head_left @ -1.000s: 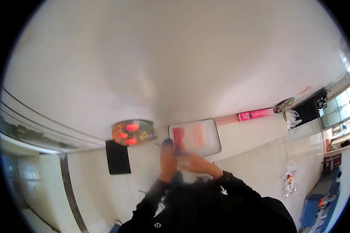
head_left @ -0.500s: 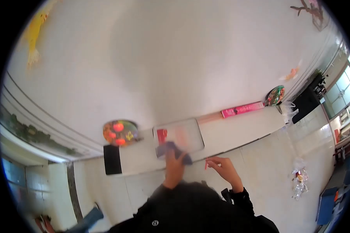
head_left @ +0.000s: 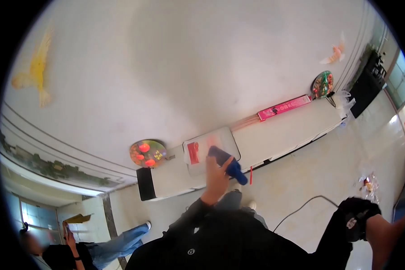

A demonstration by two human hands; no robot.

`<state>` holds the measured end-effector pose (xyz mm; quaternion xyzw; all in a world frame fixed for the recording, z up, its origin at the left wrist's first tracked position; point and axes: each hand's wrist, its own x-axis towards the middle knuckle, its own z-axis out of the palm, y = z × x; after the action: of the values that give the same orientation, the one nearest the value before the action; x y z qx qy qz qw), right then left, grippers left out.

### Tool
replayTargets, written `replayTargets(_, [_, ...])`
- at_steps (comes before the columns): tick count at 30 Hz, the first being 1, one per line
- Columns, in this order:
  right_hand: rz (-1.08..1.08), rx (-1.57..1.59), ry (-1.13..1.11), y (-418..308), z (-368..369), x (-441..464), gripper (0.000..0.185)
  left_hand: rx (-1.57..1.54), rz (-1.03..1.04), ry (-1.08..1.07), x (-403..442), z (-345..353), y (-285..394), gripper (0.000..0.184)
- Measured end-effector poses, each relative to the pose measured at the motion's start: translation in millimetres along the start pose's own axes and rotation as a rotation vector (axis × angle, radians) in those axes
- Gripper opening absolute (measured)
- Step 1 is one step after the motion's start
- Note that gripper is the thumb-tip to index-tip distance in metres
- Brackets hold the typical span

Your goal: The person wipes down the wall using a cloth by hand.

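Note:
My left hand (head_left: 217, 181) is closed round a dark-blue object (head_left: 227, 164) whose kind is unclear. It is over the front right part of a pale, dark-rimmed tray (head_left: 233, 143), where a red packet (head_left: 193, 153) lies on the left. A thin red strip (head_left: 251, 174) shows upright at the ledge's front edge, apart from both hands. My right hand (head_left: 384, 231) is far out at the lower right, blurred, with a black band at the wrist; its fingers cannot be made out.
A white ledge (head_left: 297, 121) bears a pink box (head_left: 284, 107) with thin sticks. Round colourful plates stand at left (head_left: 147, 153) and right (head_left: 322, 84), near a plastic bag (head_left: 344, 102). A black block (head_left: 146, 184) is at the left end. Another person (head_left: 76, 254) is at lower left.
My right hand has moved from the ledge's front far to the right, away from the red strip it held. My left hand has lifted the blue object and tilted it. Another person has come into view.

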<state>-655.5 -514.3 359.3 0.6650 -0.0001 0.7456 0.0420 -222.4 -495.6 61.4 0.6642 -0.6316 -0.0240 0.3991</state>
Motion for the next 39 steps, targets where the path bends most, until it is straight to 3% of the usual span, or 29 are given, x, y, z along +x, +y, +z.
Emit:
replayTargets(2, [-0.197,-0.107,-0.169,-4.3,25.2,36.2,0.020,0.141,-0.118,-0.073,-2.6,1.4,-10.8,0.066])
replayTargets(4, [-0.195,-0.215,-0.499,-8.5,65.0,66.8,0.025,0.137,-0.114,-0.048,7.3,2.0,-23.3,0.062])
replayTargets(7, [0.135,-0.496,-1.050,-20.9,131.0,102.4,0.035,0.185,-0.032,0.083,25.6,0.3,-41.2,0.058])
replayTargets(9, [0.430,-0.749,-1.369,-29.0,170.9,115.5,0.041,0.152,-0.127,0.106,34.2,-1.4,-52.6,0.059])
replayTargets(14, [0.345,-0.731,-1.391,-2.4,206.2,112.8,0.041,0.179,-0.299,0.142,48.3,3.8,-97.6,0.052])
replayTargets(20, [0.283,-0.699,-1.433,21.7,234.3,110.6,0.040,0.194,-0.331,0.178,64.3,1.9,-111.2,0.056])
replayTargets(26, [0.377,-0.620,-1.520,51.5,234.5,103.3,0.040,0.221,-0.386,0.147,75.0,-5.0,-105.3,0.059])
replayTargets(30, [0.074,-0.410,-1.360,96.8,226.7,82.9,0.033,0.321,-0.348,0.243,79.8,4.8,-104.2,0.064])
replayTargets(33, [-0.122,-0.246,-1.142,142.1,204.6,62.8,0.030,0.278,-0.502,0.203,84.4,19.1,-95.7,0.063])
replayTargets(39, [-0.416,0.115,-0.343,258.4,119.0,0.0,0.030,0.348,-0.521,0.217,124.7,76.6,-73.4,0.056])
